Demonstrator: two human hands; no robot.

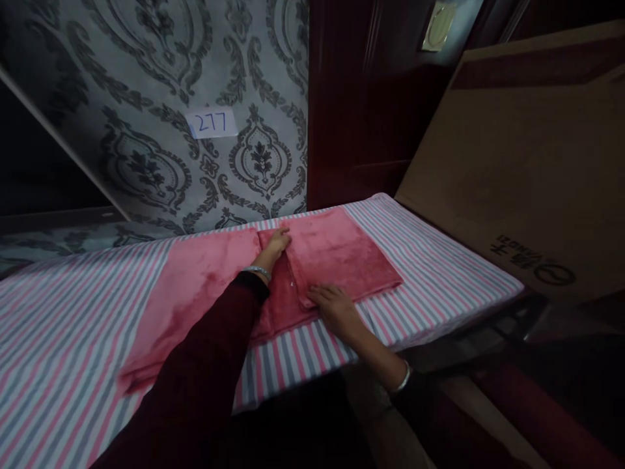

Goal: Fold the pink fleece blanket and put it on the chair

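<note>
A pink plush blanket (pixel 205 267) lies lengthwise on the striped sheet. Its right part is doubled over into a squarish flap (pixel 342 251), whose left edge crosses a darker red strip of the same fabric. At the far left corner of this flap, my left hand (pixel 278 243) is closed on the fabric edge. My right hand (pixel 336 309) rests on the near left corner, fingers stretched over the plush and its thumb hidden. Each wrist wears a silver-coloured bangle.
A pink, grey and white striped sheet (pixel 439 273) covers the bed-like surface. A large cardboard box (pixel 527 156) leans along the right side. Behind are patterned wallpaper (pixel 258 156) with a paper label (pixel 211 122) reading 277 and a dark red wooden panel (pixel 361 117).
</note>
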